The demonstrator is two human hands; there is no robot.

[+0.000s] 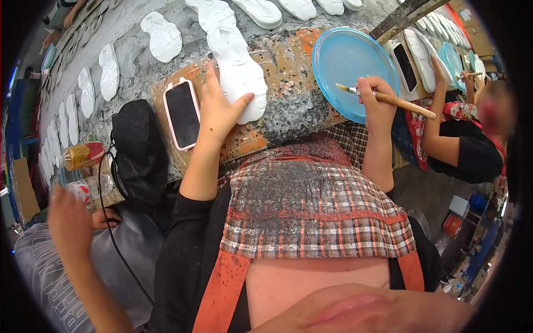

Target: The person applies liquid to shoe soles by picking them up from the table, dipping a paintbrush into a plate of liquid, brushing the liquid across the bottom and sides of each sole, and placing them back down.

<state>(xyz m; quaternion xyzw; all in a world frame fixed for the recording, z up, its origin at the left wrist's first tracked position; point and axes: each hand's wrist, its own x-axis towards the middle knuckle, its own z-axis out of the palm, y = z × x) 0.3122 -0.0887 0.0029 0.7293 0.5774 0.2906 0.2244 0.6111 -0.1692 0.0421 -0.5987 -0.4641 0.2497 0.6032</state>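
Observation:
My left hand (219, 111) grips the near end of a white shoe sole (242, 83), its thumb lying over the top face and its fingers along the left side. That sole rests on a paint-spotted board, its far end meeting another white sole (214, 15). In my right hand (377, 102) is a paintbrush (402, 104) with a wooden handle, fingers wrapped round it near the ferrule. The brush's pale bristles point left, over a round light-blue dish (347, 58). Whether the bristles touch the dish I cannot tell.
A phone in a pink case (183, 115) lies left of my left hand. More white soles (161, 37) line the table behind. At left are a black mesh bag (139, 150), bottles (83, 155) and a person's blurred hand (69, 222). Another person (461, 133) sits at right.

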